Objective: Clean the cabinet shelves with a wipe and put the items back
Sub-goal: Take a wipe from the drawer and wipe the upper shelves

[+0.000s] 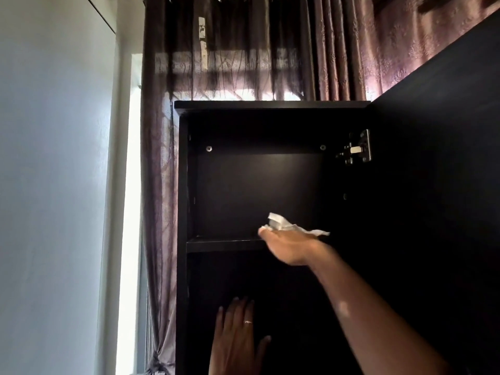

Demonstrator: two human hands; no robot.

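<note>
The right hand [290, 247] rested against the crumpled white paper wipe [281, 224] on the dark wooden cabinet shelf [224, 243] — its grip could not be determined. The left hand [238, 336], fingers spread, hovered below it. Held loosely, the wipe could slide off the shelf edge — sideways strokes would cause this.

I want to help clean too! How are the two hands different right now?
The right hand is up at the shelf with the white wipe; the left hand is lower and holds nothing. The left hand's fingers are straight and spread; the right hand's hold the wipe. Only the left hand shows a ring. Both reach into the dark cabinet.
</note>
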